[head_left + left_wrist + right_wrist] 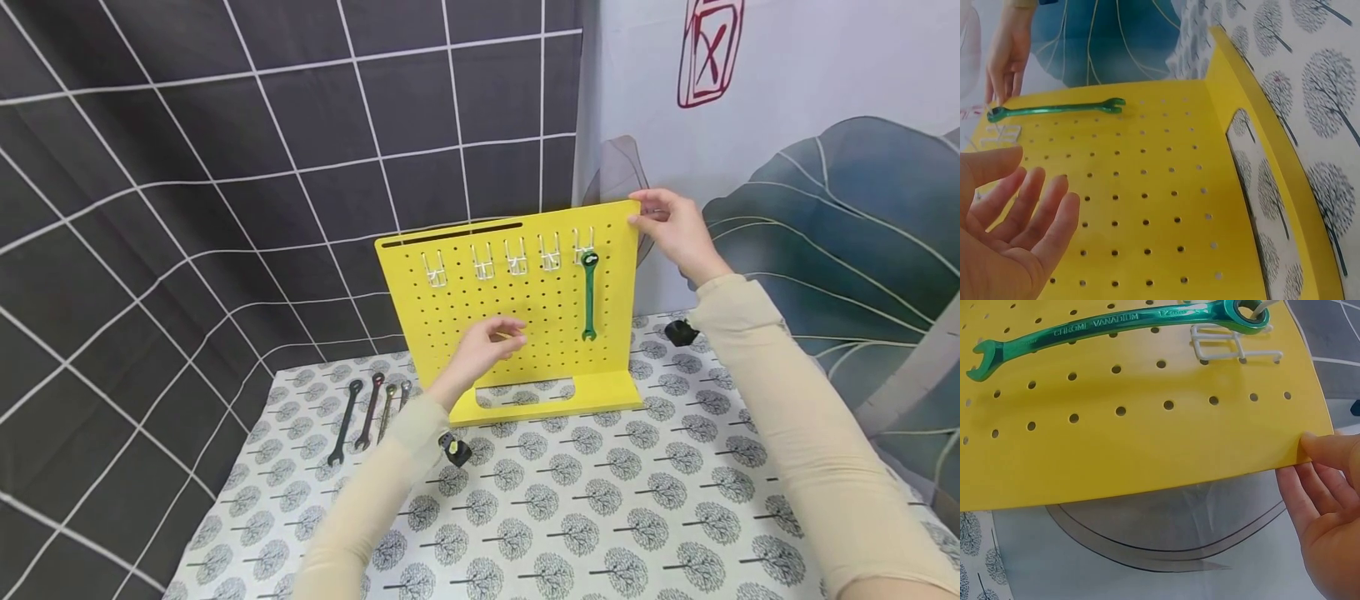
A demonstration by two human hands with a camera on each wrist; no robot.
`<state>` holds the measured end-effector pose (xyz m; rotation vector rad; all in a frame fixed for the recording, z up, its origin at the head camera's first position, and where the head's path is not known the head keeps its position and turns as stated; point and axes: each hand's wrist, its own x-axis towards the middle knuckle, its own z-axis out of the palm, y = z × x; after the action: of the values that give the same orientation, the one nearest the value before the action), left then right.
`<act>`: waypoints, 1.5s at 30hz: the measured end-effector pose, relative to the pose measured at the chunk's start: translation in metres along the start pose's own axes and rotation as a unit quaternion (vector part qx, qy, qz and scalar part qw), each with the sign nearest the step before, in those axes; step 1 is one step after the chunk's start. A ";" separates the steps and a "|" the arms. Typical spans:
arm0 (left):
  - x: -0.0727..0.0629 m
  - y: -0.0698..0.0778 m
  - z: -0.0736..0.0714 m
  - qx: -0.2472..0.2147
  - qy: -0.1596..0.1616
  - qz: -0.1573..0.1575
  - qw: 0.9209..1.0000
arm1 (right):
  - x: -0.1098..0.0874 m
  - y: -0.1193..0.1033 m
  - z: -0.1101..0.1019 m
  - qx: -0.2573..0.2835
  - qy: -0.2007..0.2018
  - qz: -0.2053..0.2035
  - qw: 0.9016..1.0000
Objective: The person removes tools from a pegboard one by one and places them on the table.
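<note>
A yellow pegboard (510,333) stands upright on its base on the table. My right hand (677,233) pinches its upper right corner, thumb on the front face and fingers behind, as the right wrist view shows. From the rightmost white hook (582,242) hangs a green combination wrench (589,300), ring end up. My left hand (487,350) hovers before the board's lower middle, fingers loosely bent and nothing in them. Several more white hooks, such as the leftmost hook (434,271), carry nothing.
Left of the board, several wrenches lie side by side on the tree-patterned tablecloth (540,500), among them a dark wrench (346,422) and a reddish wrench (370,412). A dark gridded curtain (225,167) hangs behind and to the left.
</note>
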<state>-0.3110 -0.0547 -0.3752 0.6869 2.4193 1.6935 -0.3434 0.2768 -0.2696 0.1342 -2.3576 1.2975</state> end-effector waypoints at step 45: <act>0.062 0.027 0.051 -0.105 -0.040 0.046 0.993 | -0.001 -0.001 0.001 0.006 0.004 0.002 1.000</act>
<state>-0.3412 0.0233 -0.3594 0.8281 2.1469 1.8822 -0.3429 0.2751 -0.2702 0.1274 -2.3460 1.3116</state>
